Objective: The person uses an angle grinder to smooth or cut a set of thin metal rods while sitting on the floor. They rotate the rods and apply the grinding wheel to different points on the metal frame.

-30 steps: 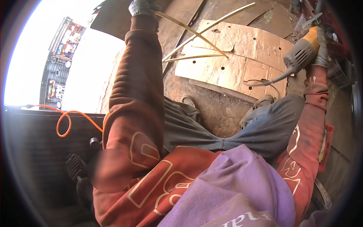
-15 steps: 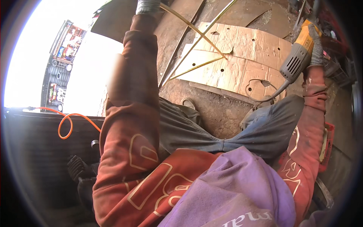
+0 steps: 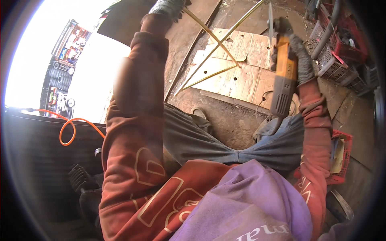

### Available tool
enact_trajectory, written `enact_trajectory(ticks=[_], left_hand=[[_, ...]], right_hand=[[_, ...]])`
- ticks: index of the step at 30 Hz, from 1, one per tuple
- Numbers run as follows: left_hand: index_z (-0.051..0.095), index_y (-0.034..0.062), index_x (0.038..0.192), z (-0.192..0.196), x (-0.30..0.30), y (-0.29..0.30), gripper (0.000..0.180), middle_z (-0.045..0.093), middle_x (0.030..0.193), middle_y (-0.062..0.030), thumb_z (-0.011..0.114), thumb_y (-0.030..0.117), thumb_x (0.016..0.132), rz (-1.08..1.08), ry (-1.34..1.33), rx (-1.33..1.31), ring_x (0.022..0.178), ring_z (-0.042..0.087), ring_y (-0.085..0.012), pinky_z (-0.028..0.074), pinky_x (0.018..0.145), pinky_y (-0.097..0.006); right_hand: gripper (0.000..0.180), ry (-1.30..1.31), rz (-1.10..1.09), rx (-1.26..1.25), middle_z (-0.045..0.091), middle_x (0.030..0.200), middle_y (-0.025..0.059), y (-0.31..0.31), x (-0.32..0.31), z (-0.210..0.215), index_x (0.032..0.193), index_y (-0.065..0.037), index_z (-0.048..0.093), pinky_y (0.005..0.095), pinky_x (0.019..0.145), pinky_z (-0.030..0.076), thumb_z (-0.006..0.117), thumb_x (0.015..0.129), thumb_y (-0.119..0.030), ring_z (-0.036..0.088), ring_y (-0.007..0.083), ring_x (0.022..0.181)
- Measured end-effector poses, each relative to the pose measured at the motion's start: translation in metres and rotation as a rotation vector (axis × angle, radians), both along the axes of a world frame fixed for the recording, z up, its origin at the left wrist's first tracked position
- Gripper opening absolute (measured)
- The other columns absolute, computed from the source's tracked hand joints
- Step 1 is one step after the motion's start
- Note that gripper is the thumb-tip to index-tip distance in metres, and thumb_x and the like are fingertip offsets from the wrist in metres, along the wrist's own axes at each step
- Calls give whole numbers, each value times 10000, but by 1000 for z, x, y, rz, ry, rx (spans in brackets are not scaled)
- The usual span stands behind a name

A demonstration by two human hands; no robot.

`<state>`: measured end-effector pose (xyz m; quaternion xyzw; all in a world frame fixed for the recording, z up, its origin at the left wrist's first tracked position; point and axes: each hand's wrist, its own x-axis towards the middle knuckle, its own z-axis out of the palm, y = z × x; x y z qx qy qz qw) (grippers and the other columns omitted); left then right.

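My right hand [image 3: 303, 60], in a grey knit glove, is wrapped round the yellow body of an angle grinder [image 3: 284, 76]. The grinder points away from me, its thin disc [image 3: 270, 22] seen nearly edge-on and apart from any metal. Its cord drops from the grey rear end past my knee. At the top edge, my left hand [image 3: 168, 9], gloved too, closes at the end of a gold-coloured metal frame [image 3: 219, 41] of thin crossed bars. Part of that hand and the frame's far end lie outside the picture.
Flattened cardboard [image 3: 219, 83] with round holes lies on the dirty floor under the frame. Plastic crates [image 3: 335, 64] stand at the far right, and a red crate [image 3: 341, 158] sits by my right arm. An orange hose [image 3: 74, 124] loops at the left.
My right hand has brought the grinder leftward from the right side and turned it, so its disc now shows. My left hand and the frame have shifted slightly nearer and to the right.
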<state>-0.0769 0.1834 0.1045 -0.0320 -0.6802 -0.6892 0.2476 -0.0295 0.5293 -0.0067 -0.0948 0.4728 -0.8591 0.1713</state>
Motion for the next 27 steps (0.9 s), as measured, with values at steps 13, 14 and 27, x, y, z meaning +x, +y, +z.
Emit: enact_trajectory(ticks=[13, 14, 27], left_hand=[[695, -28, 876, -23, 52, 11, 553, 667, 675, -107, 539, 503, 885, 270, -194, -231, 488, 570, -167, 487, 453, -290], [695, -28, 876, -27, 59, 4, 553, 667, 675, -107, 539, 503, 885, 287, -209, -236, 488, 570, -167, 487, 453, -290], [669, -37, 970, -53, 66, -43, 712, 687, 841, -161, 439, 630, 881, 8, 0, -354, 746, 658, -277, 552, 680, -409]], right_hand=[[383, -362, -24, -413, 613, 1027, 175, -35, 48, -221, 1207, -30, 512, 404, 751, 584, 565, 932, -292, 650, 312, 886], [383, -380, -9, -415, 613, 1027, 175, -39, 46, -230, 1207, -30, 512, 404, 751, 584, 565, 932, -292, 650, 312, 886], [449, -482, 73, -324, 639, 952, 73, -46, 68, -156, 1184, -68, 541, 296, 659, 578, 663, 873, -368, 652, 189, 771]])
